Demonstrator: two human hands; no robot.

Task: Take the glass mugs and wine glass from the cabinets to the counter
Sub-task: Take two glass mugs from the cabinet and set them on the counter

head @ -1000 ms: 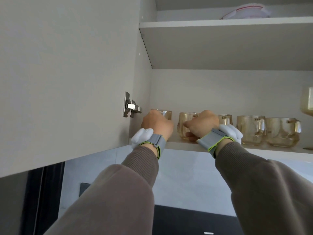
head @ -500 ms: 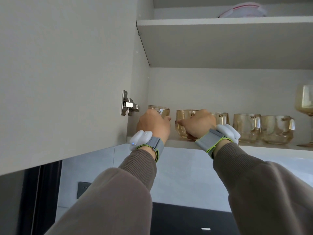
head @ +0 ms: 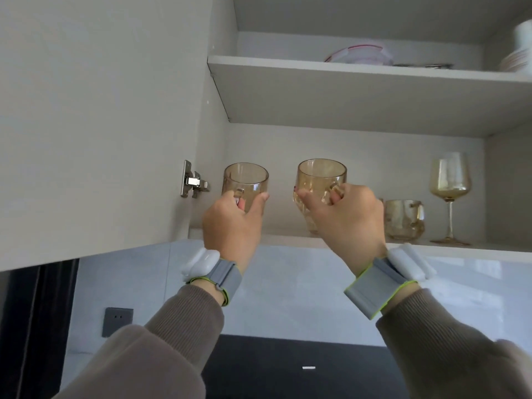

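My left hand [head: 231, 223] grips a straight amber glass mug [head: 246, 181] and holds it above the lower cabinet shelf [head: 288, 240]. My right hand [head: 345, 220] is closed on the handle of a rounder amber glass mug [head: 321, 180], also raised off the shelf. Another amber mug [head: 404, 220] stands on the shelf to the right of my right hand; one more is mostly hidden behind that hand. An amber wine glass [head: 450, 185] stands upright at the shelf's far right.
The open cabinet door [head: 95, 125] hangs at my left, with its hinge [head: 193, 181] close to the left mug. An upper shelf [head: 359, 79] holds a lidded container [head: 358, 54] and stacked plates [head: 516, 59]. Below lie a pale backsplash with a socket [head: 118, 322] and a dark surface.
Both hands closed on mugs and lifted them off the lower shelf. The view has tilted up, so the wine glass and upper shelf show more fully.
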